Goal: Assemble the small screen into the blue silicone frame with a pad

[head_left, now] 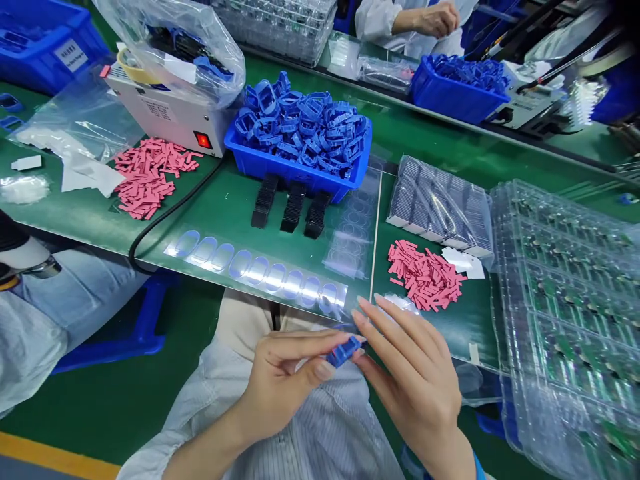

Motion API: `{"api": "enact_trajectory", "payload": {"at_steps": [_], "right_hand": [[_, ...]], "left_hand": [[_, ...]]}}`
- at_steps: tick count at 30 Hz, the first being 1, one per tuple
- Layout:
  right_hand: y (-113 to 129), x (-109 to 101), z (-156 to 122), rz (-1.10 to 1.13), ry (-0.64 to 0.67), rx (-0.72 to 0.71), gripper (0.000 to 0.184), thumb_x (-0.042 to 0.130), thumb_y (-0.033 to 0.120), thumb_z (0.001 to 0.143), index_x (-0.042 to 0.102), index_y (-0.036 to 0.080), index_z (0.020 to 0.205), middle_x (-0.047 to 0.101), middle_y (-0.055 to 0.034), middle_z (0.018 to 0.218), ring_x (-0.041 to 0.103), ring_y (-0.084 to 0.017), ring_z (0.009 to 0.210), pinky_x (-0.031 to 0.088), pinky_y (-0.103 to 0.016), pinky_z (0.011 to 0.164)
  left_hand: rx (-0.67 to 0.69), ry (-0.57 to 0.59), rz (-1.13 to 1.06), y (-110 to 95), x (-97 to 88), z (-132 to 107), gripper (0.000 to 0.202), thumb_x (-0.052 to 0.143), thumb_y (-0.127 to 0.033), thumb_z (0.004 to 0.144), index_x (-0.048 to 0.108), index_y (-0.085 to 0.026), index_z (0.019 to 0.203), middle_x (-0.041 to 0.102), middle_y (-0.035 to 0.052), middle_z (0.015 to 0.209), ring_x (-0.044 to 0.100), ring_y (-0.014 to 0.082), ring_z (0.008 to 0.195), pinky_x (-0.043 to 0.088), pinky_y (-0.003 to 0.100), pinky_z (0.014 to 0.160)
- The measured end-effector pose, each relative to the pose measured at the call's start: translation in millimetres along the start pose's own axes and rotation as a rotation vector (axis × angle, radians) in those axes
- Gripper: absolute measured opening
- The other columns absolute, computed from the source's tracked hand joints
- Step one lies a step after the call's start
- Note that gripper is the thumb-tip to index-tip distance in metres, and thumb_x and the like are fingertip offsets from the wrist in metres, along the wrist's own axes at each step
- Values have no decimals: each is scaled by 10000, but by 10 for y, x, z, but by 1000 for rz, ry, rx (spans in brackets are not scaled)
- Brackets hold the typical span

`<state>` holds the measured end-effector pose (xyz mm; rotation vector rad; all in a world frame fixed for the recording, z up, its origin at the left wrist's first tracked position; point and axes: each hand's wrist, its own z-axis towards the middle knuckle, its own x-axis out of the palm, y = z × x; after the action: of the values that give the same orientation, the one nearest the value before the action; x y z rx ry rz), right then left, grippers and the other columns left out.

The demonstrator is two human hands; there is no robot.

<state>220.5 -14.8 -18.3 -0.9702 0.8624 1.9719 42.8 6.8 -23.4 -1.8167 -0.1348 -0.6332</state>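
Observation:
In front of my lap, my left hand (287, 377) pinches a small blue plastic housing (343, 351) between thumb and fingers. Beside it is my right hand (413, 370), its fingers stretched out and apart; the thumb tip lies close against the housing's right end, and I cannot tell if it touches. Just beyond the hands, at the table's front edge, lies a clear film strip with oval pieces (259, 268). A heap of pink strips (425, 275) sits past my right fingers.
A blue bin (295, 175) full of blue housings stands behind black stacked pieces (291, 208). Plastic trays (565, 320) with green boards rise at right, near a wrapped grey stack (443, 203). A cable (165, 207) crosses the left side. Another person's hand (439, 20) is across the table.

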Motion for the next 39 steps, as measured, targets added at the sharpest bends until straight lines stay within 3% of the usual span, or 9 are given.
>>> {"api": "enact_trajectory", "payload": {"at_steps": [6, 12, 15, 20, 23, 27, 29, 35, 39], "right_hand": [[-53, -22, 7, -75, 65, -140, 398, 499, 87, 898, 506, 72, 1295, 655, -146, 1180, 614, -242, 1131, 388, -399, 955], [-147, 6, -4, 13, 14, -103, 437, 512, 104, 910, 452, 103, 1343, 700, -130, 1101, 629, -209, 1108, 441, -378, 926], [-258, 23, -29, 57, -9, -25, 435, 569, 140, 891, 488, 140, 1319, 704, -115, 1101, 659, -201, 1047, 475, -354, 926], [-417, 40, -106, 302, -54, 202, 318, 568, 207, 894, 597, 225, 1210, 719, -41, 1081, 676, -189, 1005, 525, -316, 907], [-530, 23, -107, 613, -369, 507, 254, 596, 244, 872, 652, 234, 1120, 731, -22, 1012, 693, -205, 934, 552, -378, 861], [-705, -2, -67, 897, -831, 720, 234, 643, 405, 826, 695, 255, 999, 704, -7, 952, 681, -193, 902, 489, -439, 965], [-737, 13, -76, 934, -828, 736, 294, 659, 442, 806, 688, 249, 1026, 698, -9, 954, 670, -187, 929, 458, -439, 996], [-608, 78, -234, 959, -786, 772, 384, 654, 438, 822, 635, 234, 1147, 684, -1, 960, 666, -157, 901, 498, -370, 896], [-566, 57, -369, 967, -724, 771, 344, 636, 427, 839, 657, 226, 1117, 685, -12, 973, 661, -175, 928, 517, -372, 874]], "left_hand": [[35, 60, 60, 6, 45, -43, 172, 665, -309, 805, 734, -356, 954, 751, 16, 1029, 708, 224, 973, 564, 317, 878], [193, 189, 90, 71, 3, 3, 264, 656, -233, 823, 693, -334, 1064, 732, 21, 1066, 687, 202, 1023, 523, 321, 965], [171, 233, 189, 72, -51, 25, 297, 665, -210, 816, 682, -351, 1077, 740, 8, 1058, 693, 188, 1008, 484, 334, 1017], [56, 214, 240, 12, -31, 119, 242, 670, -258, 802, 714, -381, 1006, 750, -35, 1040, 708, 192, 966, 571, 268, 846], [-50, 154, 205, -38, 74, 277, 186, 670, -278, 790, 741, -379, 929, 761, -59, 978, 717, 195, 936, 570, 302, 860], [-6, 50, 156, -162, 317, 738, 179, 655, -273, 786, 745, -275, 941, 782, -3, 876, 729, 199, 891, 576, 355, 879], [60, 7, 163, -226, 470, 1110, 243, 632, -277, 814, 717, -183, 1021, 764, 51, 1004, 692, 180, 1002, 498, 335, 996], [280, -50, 284, -170, 797, 2340, 267, 571, -189, 858, 671, -67, 1073, 744, 131, 1041, 704, 156, 903, 513, 298, 905], [307, -13, 389, 4, 839, 2676, 188, 594, -195, 836, 721, -136, 961, 768, 76, 943, 699, 163, 876, 506, 330, 902]]}}
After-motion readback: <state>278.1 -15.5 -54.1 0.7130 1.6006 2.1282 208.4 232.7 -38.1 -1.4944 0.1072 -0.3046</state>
